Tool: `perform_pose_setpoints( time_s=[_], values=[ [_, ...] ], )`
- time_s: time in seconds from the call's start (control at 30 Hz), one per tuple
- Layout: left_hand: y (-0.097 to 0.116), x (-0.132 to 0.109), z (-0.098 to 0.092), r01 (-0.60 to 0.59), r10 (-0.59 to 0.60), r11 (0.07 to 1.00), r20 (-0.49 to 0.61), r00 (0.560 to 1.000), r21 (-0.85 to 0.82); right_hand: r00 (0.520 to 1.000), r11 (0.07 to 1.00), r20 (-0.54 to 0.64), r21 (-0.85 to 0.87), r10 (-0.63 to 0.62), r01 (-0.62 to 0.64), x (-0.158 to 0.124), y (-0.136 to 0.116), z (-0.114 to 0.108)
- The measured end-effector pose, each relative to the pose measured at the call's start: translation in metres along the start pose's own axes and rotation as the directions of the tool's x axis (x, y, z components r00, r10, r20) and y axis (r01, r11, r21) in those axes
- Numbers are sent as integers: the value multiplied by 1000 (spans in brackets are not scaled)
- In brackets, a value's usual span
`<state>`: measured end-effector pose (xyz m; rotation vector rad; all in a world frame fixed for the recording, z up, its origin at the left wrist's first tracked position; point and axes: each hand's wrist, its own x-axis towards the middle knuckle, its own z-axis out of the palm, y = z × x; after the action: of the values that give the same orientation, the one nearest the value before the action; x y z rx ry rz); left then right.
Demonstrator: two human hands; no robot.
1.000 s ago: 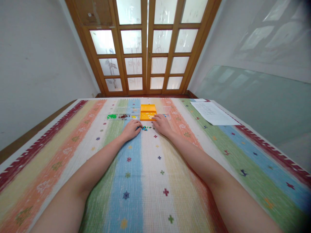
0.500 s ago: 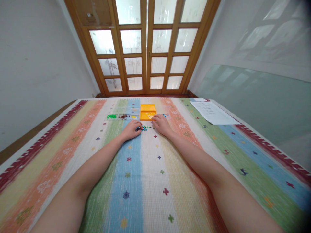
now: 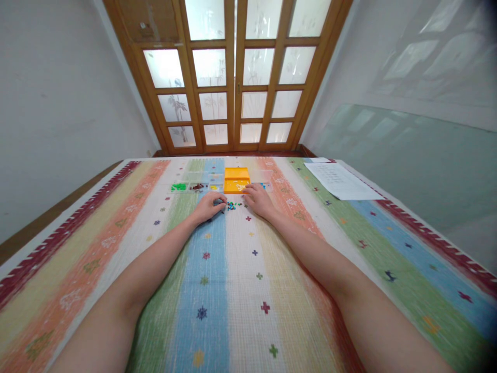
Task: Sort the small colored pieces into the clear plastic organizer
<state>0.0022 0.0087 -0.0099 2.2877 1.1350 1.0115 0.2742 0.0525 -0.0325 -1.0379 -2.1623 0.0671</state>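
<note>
A small pile of mixed blue, green and dark beads (image 3: 232, 205) lies on the striped cloth between my hands. Just left of it is my left hand (image 3: 210, 206), its fingers curled toward the thumb; anything they hold is too small to make out. An open yellow case (image 3: 236, 173) stands behind the pile, with small white pieces (image 3: 240, 185) in its front half. At the case's front right corner, my right hand (image 3: 259, 200) has its fingers bent and close together, fingertips by the edge. Whatever is between them cannot be made out.
A clear compartment box with green beads (image 3: 179, 187), brown beads (image 3: 197, 186) and yellow beads (image 3: 215, 188) lies left of the case. Blue pieces (image 3: 264, 186) sit in a clear box at right. A printed paper sheet (image 3: 337, 180) rests at the table's far right.
My left hand has shifted slightly left, away from the bead pile, its fingers rolling a little. My right hand stays at the yellow case's corner, nearly still.
</note>
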Motion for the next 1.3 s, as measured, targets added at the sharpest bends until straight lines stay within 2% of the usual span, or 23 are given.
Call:
perform_pose_setpoints(
  time_s=[0.1,0.2,0.27,0.4,0.53,0.63,0.73,0.8,0.87,0.93,1.03,1.07,1.1,1.13,1.2,1.3],
  values=[
    [-9,2,-4,109,-114,993,-103,988,-51,1000,1000,4,3,-4,4,0,1,0],
    [-25,4,-14,172,-198,977,-246,949,-125,1000,1000,11,7,-9,9,0,2,0],
    [-41,5,-24,216,-267,960,-350,898,-178,1000,1000,12,13,-13,13,0,2,0],
    [-75,3,-50,286,-395,918,-560,729,-275,1000,1000,11,22,-17,17,-1,-1,0],
    [-104,-6,-72,360,-482,874,-678,555,-326,1000,1000,22,23,-17,17,-1,-2,-1],
    [-120,-14,-83,404,-535,839,-693,483,-365,999,1000,22,20,-24,23,-1,-1,-1],
    [-128,-21,-90,467,-570,808,-676,467,-359,999,999,18,19,-32,32,-2,0,0],
    [-126,-23,-91,521,-539,810,-692,480,-269,999,999,21,21,-35,35,-1,0,0],
    [-117,-21,-87,543,-484,826,-686,543,-153,999,999,26,22,-31,31,-1,-1,0],
    [-102,-18,-80,486,-427,871,-604,673,-73,999,999,34,21,-25,24,-1,-2,-2],
    [-77,-12,-65,335,-307,942,-326,894,32,999,1000,42,20,-23,22,-1,-4,-3],
    [-68,-11,-59,271,-254,961,-213,944,56,999,1000,43,20,-23,22,-1,-4,-4],
    [-59,-10,-54,213,-205,974,-102,973,76,999,1000,42,22,-22,21,-1,-3,-4],
    [-51,-9,-49,160,-160,983,-7,987,92,999,1000,41,24,-21,20,-1,-3,-3],
    [-36,-7,-41,65,-81,991,141,987,120,999,999,43,26,-22,21,-1,-3,-3],
    [-18,-5,-33,-32,-4,990,247,969,139,999,999,47,28,-25,24,-1,-3,-2]
  ],
)
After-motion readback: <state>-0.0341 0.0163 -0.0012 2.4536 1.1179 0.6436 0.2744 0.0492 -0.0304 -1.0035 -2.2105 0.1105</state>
